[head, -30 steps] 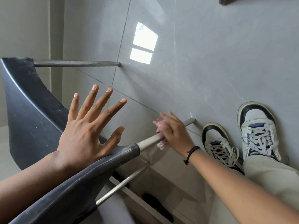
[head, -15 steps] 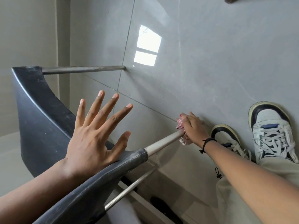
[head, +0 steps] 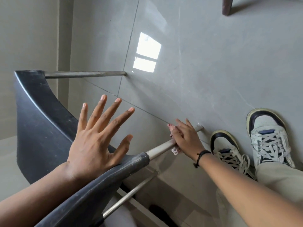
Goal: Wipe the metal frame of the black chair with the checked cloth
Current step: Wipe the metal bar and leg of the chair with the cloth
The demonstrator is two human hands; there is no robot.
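Observation:
The black chair [head: 41,128] is tipped so its metal legs point toward the floor tiles. My left hand [head: 96,138] rests by its palm on the chair's black rim, fingers spread and holding nothing. My right hand [head: 186,140] is closed around the near metal leg [head: 161,147], close to its floor end, with the checked cloth [head: 175,150] bunched under the palm. Only pinkish-white scraps of the cloth show above and below the hand. A second leg [head: 85,74] runs along the top of the chair, and a lower rail [head: 129,194] sits beneath the near leg.
My two grey-white sneakers [head: 268,138] stand on the glossy grey tile floor just right of the leg's tip. A dark wooden furniture leg [head: 227,6] shows at the top right. A wall [head: 29,38] rises at the left.
My right hand with the cloth slid along the near leg toward its floor end, then came slightly back. The view shifted a little. My left hand kept its spread pose on the rim.

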